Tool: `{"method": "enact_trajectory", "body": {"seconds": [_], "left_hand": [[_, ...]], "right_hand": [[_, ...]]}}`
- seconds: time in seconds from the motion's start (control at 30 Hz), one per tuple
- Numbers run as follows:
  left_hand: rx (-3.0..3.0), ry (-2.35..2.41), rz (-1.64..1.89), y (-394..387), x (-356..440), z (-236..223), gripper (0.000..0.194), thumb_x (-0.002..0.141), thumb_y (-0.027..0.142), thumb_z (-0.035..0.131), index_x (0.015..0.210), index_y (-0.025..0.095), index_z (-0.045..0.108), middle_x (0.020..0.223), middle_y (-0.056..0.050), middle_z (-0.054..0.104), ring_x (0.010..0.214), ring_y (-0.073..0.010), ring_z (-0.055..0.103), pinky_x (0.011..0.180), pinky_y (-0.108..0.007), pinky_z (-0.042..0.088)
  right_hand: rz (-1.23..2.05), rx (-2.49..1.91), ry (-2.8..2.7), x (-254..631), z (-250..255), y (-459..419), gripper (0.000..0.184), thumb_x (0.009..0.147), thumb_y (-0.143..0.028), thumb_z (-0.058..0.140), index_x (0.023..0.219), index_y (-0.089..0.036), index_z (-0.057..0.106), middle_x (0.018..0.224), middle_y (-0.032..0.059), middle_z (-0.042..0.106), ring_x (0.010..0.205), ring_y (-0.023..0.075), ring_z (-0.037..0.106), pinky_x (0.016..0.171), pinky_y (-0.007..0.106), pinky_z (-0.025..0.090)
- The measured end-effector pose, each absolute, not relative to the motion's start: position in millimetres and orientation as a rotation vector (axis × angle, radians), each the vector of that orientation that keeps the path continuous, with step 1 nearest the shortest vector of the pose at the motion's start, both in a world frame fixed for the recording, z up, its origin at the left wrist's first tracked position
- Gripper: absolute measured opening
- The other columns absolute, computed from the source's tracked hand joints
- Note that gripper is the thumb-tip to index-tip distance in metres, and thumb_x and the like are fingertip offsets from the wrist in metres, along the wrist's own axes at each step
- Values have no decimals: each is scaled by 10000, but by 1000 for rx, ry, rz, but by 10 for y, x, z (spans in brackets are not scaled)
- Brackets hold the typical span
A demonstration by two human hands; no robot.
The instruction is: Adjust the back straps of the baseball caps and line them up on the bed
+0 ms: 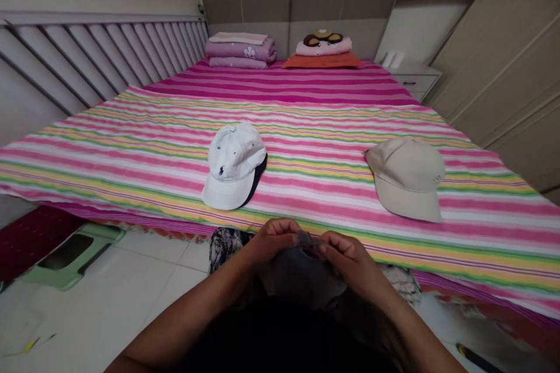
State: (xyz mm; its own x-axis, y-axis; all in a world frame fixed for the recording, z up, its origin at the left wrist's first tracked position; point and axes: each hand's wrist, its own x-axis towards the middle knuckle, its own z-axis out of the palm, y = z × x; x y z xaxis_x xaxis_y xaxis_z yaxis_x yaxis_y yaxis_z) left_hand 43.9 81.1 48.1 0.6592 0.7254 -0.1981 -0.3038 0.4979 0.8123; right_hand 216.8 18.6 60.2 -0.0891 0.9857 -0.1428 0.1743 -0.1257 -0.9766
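Close to my body, a dark grey cap [301,274] is held by its back strap over my lap. My left hand [276,237] pinches one end of the strap, and my right hand [345,250] pinches the other, beside the cap's rear opening. Much of the cap's lower part fades into shadow. Ahead and to the left, a white cap [236,154] with a small dark logo rests on the bed, its brim toward me. Under it shows the edge of a navy cap [259,179]. A beige cap [409,172] lies farther right.
The bed's striped sheet [306,140] stretches ahead to a grey headboard [289,17]. Folded purple bedding [240,51] and a pink folded pile [324,48] sit at its head. A green stool [83,253] stands on the floor at left. A white nightstand [415,78] is at far right.
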Motion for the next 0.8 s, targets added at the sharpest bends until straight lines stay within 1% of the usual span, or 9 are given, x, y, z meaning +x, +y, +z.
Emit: {"method": "enact_trajectory", "body": {"seconds": [0.07,0.13,0.2,0.33,0.47,0.57,0.67,0.73,0.8], "left_hand": [[796,546,782,841,360,510,244,553,297,741,638,123,592,560,0,571,472,-69,478,477,-182,341],[780,538,909,888,238,580,243,569,308,731,642,134,578,551,14,545,469,-66,469,464,-176,341],[801,571,995,944,85,706,233,575,297,727,639,142,566,546,22,533,457,-62,462,449,-170,341],[947,729,1106,1076,-234,1090,234,571,282,730,647,144,558,518,24,536,407,-58,449,403,-160,321],[1070,850,1208,1370,-460,1496,235,566,263,728,667,139,555,521,24,531,423,-64,456,420,-168,342],[1170,865,1249,1815,-575,1735,210,590,236,703,599,127,523,489,38,476,405,-44,401,403,-159,305],[1209,899,1220,2428,-682,1877,194,604,225,668,590,136,497,468,44,444,395,-57,386,417,-184,322],[1178,1005,1232,2833,-747,1889,186,602,223,659,614,141,492,521,25,482,457,-86,449,497,-227,389],[1211,1151,1252,3129,-789,1830,214,636,301,647,711,148,518,666,-26,563,599,-135,532,617,-288,431]], "right_hand": [[1126,-1456,-1308,2226,564,219,295,771,-415,516,598,-177,498,494,-56,398,440,78,336,414,202,261],[1010,-1475,-1225,2276,566,258,292,772,-424,515,619,-175,516,508,-46,437,442,84,362,421,209,294],[971,-1446,-1140,2295,625,310,290,783,-430,505,666,-168,543,532,-30,488,440,90,389,421,216,324],[1043,-1258,-1075,2195,855,522,285,810,-431,486,690,-174,508,588,2,585,440,96,468,437,221,384],[1164,-1034,-966,1949,1122,971,288,797,-425,510,683,-161,495,687,51,663,425,98,539,420,218,431],[1224,-914,-849,1746,1335,1455,262,804,-377,506,651,-171,453,623,44,660,433,113,573,430,222,470],[1212,-867,-821,1571,1526,2006,241,849,-347,435,670,-184,425,594,23,633,501,115,607,534,244,516],[1156,-888,-888,1482,1582,2331,226,846,-373,431,716,-188,435,706,35,637,653,125,641,639,265,527],[1074,-1021,-1053,1429,1541,2538,203,815,-389,476,839,-187,473,916,64,626,844,140,627,710,283,514]]}}
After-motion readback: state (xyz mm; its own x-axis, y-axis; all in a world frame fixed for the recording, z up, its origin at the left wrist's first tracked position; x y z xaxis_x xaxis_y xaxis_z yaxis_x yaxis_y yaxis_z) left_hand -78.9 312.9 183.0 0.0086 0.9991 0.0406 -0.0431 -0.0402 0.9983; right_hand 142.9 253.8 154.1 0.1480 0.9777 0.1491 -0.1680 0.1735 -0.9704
